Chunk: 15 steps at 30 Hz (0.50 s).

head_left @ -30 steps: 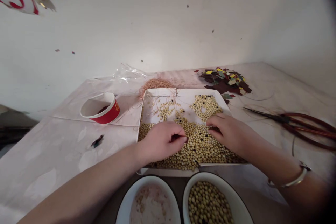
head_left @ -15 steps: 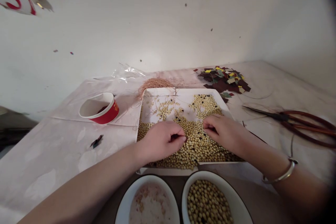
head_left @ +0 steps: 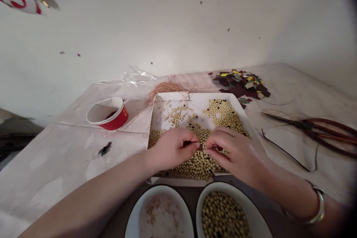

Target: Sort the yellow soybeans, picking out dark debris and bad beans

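A shallow white tray [head_left: 178,97] holds many small yellow-green beads [head_left: 224,115] with a few dark ones among them. Over its middle, my left hand [head_left: 175,148] pinches a small dark red piece [head_left: 200,147] between thumb and forefinger. My right hand [head_left: 234,150] is closed in a pinch just right of that piece, the fingertips almost meeting those of my left hand. Whatever lies between the right fingertips is too small to make out. Beads lie beneath both hands.
Two bowls stand in front: one with larger beads [head_left: 223,215], one with pinkish residue [head_left: 161,215]. A red-white paper cup [head_left: 113,121] is at left, scissors [head_left: 309,124] at right. Behind the tray are coppery threads [head_left: 167,87] and coloured scraps [head_left: 242,83].
My right hand has moved left and slightly down, up to my left fingertips. My left hand has hardly moved. The view has shifted slightly.
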Available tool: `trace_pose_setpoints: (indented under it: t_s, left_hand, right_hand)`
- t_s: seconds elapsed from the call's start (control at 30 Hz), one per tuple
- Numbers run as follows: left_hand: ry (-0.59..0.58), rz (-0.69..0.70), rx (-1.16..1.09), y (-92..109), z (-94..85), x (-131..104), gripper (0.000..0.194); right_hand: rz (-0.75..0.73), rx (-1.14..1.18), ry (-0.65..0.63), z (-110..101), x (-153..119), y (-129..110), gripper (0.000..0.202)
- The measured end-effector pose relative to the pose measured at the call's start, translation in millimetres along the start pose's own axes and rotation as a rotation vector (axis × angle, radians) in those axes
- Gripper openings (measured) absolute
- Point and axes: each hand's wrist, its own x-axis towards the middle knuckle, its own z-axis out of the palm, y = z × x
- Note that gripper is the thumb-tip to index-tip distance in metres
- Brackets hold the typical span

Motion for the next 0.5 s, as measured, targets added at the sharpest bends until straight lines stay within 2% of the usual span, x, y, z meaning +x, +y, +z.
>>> trace_pose_setpoints:
  t_s: [0.13, 0.3, 0.5]
  left_hand:
    - [-0.031, -0.011, -0.081, 0.7, -1.4, 0.2, 0.022]
    - [-0.075, -0.018, -0.177, 0.8, -2.0, -0.1, 0.024]
    - [-0.059, -0.026, -0.168, 1.1, -1.8, 0.1, 0.022]
  right_hand:
    - [-0.077, -0.021, -0.005, 5.7, -2.7, -6.1, 0.01]
    - [-0.09, -0.063, 0.047, 8.0, -2.6, -5.1, 0.015]
    - [-0.139, -0.13, 0.035, 9.4, -3.9, -7.6, 0.018]
